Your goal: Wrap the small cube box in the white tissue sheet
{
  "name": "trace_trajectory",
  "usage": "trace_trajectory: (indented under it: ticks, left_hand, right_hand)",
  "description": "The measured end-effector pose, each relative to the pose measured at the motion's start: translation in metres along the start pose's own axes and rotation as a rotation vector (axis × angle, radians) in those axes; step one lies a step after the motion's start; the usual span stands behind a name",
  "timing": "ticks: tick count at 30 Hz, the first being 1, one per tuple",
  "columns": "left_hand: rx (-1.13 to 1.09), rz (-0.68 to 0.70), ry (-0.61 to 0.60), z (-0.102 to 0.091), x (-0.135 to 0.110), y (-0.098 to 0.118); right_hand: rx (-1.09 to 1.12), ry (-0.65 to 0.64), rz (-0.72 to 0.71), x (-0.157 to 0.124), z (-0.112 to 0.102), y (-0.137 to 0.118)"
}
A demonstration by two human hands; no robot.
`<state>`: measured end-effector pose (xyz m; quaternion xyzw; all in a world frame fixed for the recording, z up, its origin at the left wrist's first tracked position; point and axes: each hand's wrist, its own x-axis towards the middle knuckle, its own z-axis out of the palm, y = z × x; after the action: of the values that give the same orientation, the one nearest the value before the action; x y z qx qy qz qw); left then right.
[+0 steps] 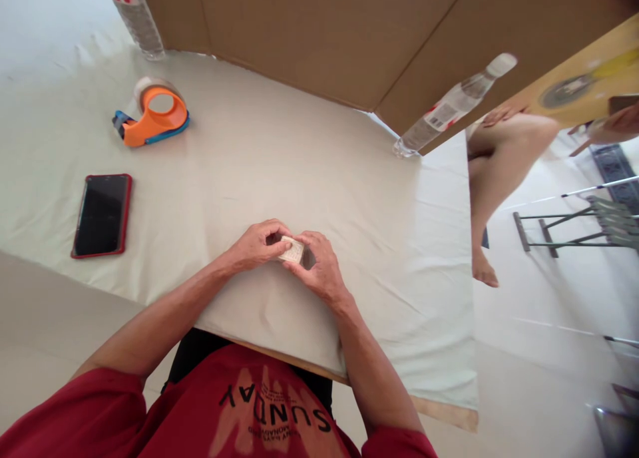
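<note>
A small cream-coloured rectangular piece (293, 250), with fine printed marks on its upper face, is held between both hands just above the cloth near the table's front edge. It may be a small pack of cards, but I cannot tell its kind. My left hand (259, 245) is closed on its left side, the thumb lying across its top. From the right, my right hand (322, 265) grips the same piece between thumb and fingers. The hands hide part of its edges.
A pale cloth (239, 158) covers the table. On the left are a phone (102, 215) and an orange tape dispenser (154, 115). Bottles (140, 25) (449, 112) stand against a cardboard panel (309, 38). Beyond the right edge are another person's leg (504, 152) and a folding stool (614, 218).
</note>
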<state>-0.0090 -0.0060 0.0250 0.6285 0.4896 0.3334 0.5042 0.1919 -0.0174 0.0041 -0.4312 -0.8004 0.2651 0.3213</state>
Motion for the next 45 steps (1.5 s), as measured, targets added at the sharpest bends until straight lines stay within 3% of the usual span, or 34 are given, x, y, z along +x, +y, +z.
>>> trace_trajectory:
  ticks: [25,30,35,40,45]
  left_hand:
    - [0.130,0.020,0.046,-0.001,0.001,0.000]
    - [0.080,-0.010,0.084,-0.001,0.000,-0.001]
    - [-0.009,0.041,0.174,-0.006,0.000,-0.001]
    - [0.049,0.060,0.190,-0.003,0.001,-0.005]
    - [0.103,0.096,0.204,0.002,0.001,-0.009]
  right_hand:
    - [-0.047,-0.036,0.023,0.000,0.003,0.002]
    - [-0.038,0.007,-0.006,0.001,0.002,0.002]
    - [-0.057,0.144,0.018,0.002,-0.002,0.008]
    - [-0.025,0.072,0.057,0.003,-0.004,0.018]
    - [0.076,0.131,0.126,0.000,-0.011,0.018]
